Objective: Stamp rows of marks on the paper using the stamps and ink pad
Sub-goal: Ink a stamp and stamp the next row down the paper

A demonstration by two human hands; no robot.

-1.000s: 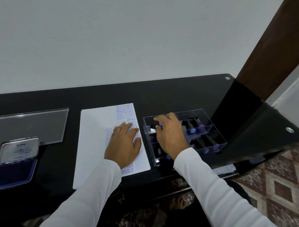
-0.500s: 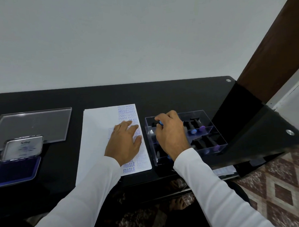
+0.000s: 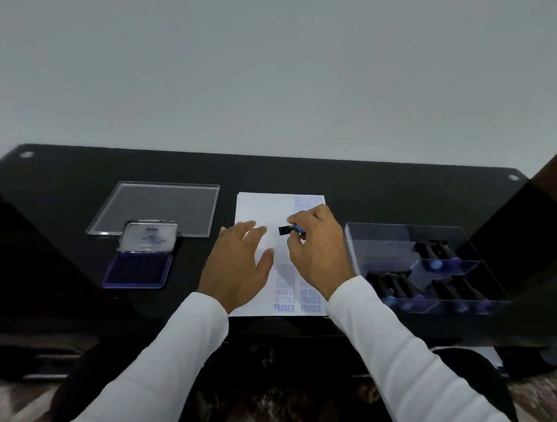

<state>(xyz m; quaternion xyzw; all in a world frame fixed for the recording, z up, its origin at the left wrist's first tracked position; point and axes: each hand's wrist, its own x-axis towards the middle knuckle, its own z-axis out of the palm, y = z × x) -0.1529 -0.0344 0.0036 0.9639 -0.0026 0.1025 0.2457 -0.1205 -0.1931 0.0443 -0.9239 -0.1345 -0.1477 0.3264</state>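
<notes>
Your right hand (image 3: 317, 250) has lifted a stamp (image 3: 289, 230) out of the tray (image 3: 380, 238), pinching it above the paper (image 3: 264, 208). Your left hand (image 3: 238, 263) lies flat there. Right-side columns are stamped; the left is blank. The pad (image 3: 136, 269) sits open, left of both hands.

A home or small office desk corner seems to be serving as the workplace: a glossy black glass table (image 3: 78, 194) with round metal fittings is standing against a plain pale wall (image 3: 264, 68), patterned floor tiles (image 3: 18, 410) are showing beneath it, and stationery is lying spread across the top.
</notes>
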